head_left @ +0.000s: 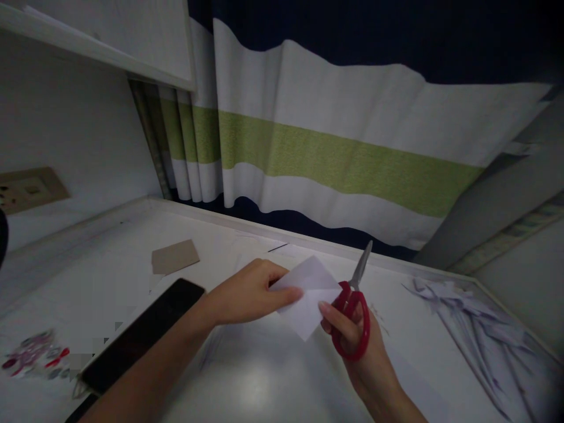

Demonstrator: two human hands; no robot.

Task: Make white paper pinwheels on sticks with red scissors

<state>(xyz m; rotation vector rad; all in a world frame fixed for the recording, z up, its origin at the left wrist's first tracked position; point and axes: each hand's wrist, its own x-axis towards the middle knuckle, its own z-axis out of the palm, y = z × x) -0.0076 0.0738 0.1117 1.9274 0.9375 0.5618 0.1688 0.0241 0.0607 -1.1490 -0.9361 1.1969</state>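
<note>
- At the far left, a wall socket is above the table, and below it lies a clear packet with small pink, red and grey pieces.
- Next to this packet, a black phone lies flat, partly behind the left forearm.
- Beyond the phone lies a piece of brown card.
- Near the middle, the left hand has its fingers closed on the left corner of the paper, with the thumb lying on top. The other fingers are mostly hidden under it.
- Between the two hands, the small white paper is held above the table, turned so that one corner points away. Crease lines already cross it, so I judge that some folding is done. I see no cut in it, so any cutting of this sheet seems to be left.
- To the right of the paper, the right hand holds the red scissors by the handles. Its thumb also touches the near right side of the paper, so these fingers have almost no gap. The blades look closed together and point away, apart from the paper.
- At the far right lies a pile of thin pointed paper pieces; perhaps they are finished work, but I cannot tell surely.
</note>
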